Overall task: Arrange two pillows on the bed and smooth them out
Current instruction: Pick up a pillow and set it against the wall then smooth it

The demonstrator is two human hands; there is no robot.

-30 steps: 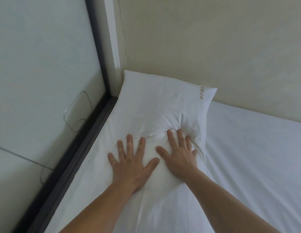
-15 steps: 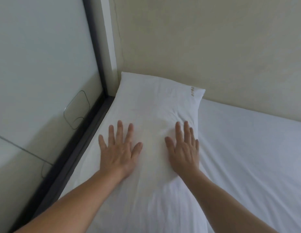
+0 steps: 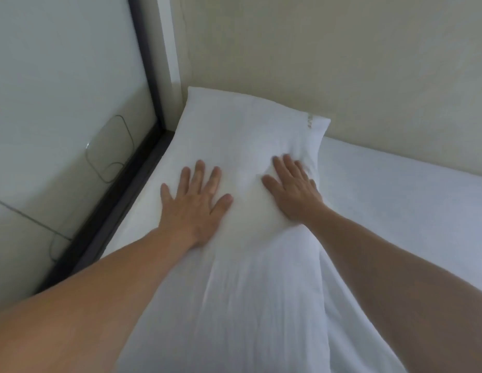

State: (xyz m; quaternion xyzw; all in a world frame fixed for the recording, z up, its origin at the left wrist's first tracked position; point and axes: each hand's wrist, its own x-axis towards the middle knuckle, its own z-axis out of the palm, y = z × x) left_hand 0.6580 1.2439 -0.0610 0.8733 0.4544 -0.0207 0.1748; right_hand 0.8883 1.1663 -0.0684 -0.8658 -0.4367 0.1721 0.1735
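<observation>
A white pillow [image 3: 242,130] lies in the far left corner of the bed, its far end against the beige wall, with a small printed label near its far right corner. My left hand [image 3: 194,203] presses flat on the pillow's left side, fingers spread. My right hand [image 3: 293,189] presses flat on its right side, fingers pushing into the cloth near the right edge. Neither hand holds anything. A second stretch of white cloth [image 3: 248,319] runs toward me under my arms; I cannot tell whether it is another pillow.
The bed's white sheet [image 3: 396,211] spreads out to the right. A dark frame [image 3: 110,211] runs along the bed's left edge beside a pale glossy panel [image 3: 59,103]. The beige wall [image 3: 315,49] closes off the far side.
Both hands first slid apart from the pillow's middle, flattening a dent there. They have since moved a little farther up the pillow, and the right hand now bunches cloth near the right edge.
</observation>
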